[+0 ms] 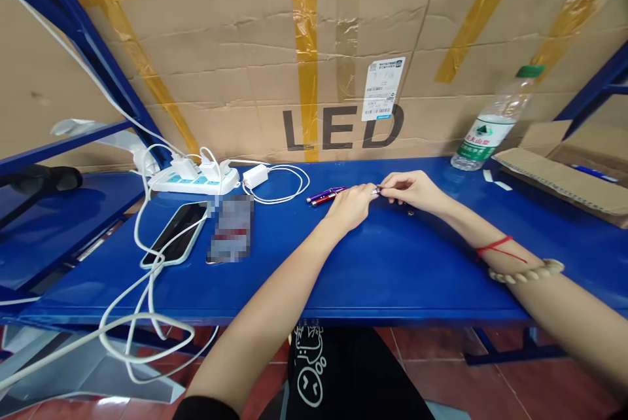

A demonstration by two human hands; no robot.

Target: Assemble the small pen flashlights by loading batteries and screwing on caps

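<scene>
Over the middle of the blue table [392, 263], my left hand [350, 206] is closed, palm down, around slim pen-shaped tubes. A purple tube [318, 195] and a dark red tube [328, 198] stick out on its left side, close together. A small silvery end [375, 191] shows at its right, between the two hands. My right hand [412, 190] pinches at that end with thumb and fingertips; what it grips is too small to make out. Just below the right hand lies a tiny metallic piece [411, 212] on the tabletop.
Left stand a white power strip [193, 181] with plugs, a white charger [256, 176], looping cables and two phones, one a pale-cased phone [179, 237]. Right are a water bottle [485, 129] and an open cardboard box [564, 178]. A large taped carton [235, 67] forms the back.
</scene>
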